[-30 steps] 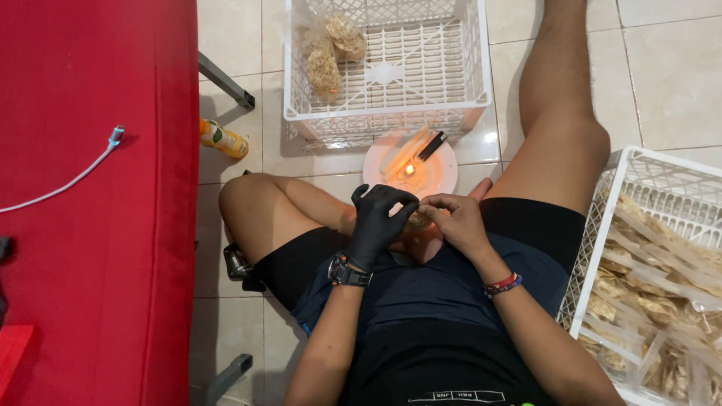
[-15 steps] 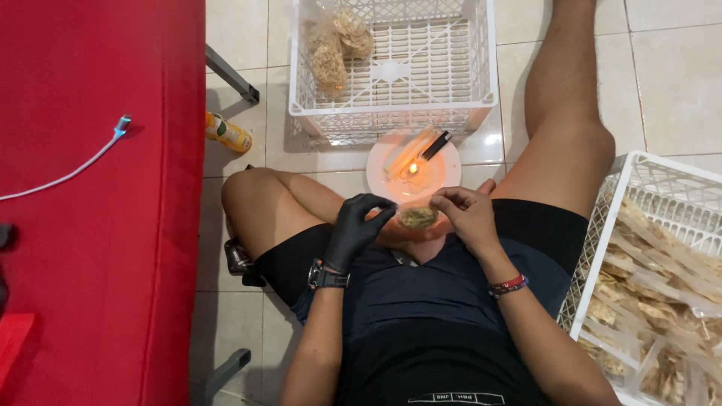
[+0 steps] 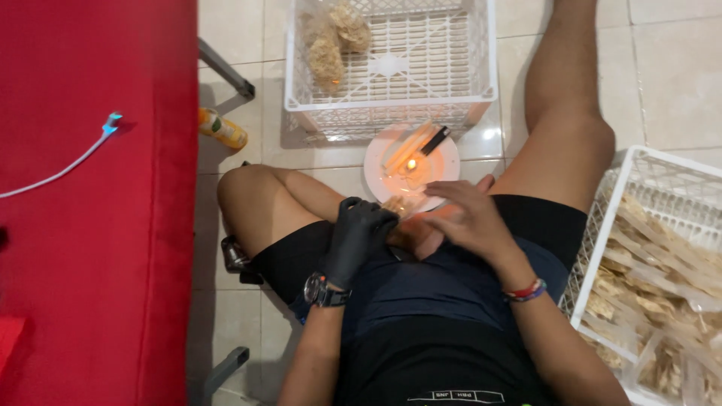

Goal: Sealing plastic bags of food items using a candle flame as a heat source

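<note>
Hands: gloved left hand (image 3: 359, 233) and bare right hand (image 3: 466, 218) together pinch a small clear snack packet (image 3: 397, 207), at 6 o'clock of the lit candle (image 3: 411, 165) on its white plate (image 3: 447, 154). Advisable: keep the packet edge taut, fingers off the flame. White crate (image 3: 391, 105) at 12 o'clock.

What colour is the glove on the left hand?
Black. The glove covers the whole left hand, seen clearly in the head view; the right hand is bare.
</note>
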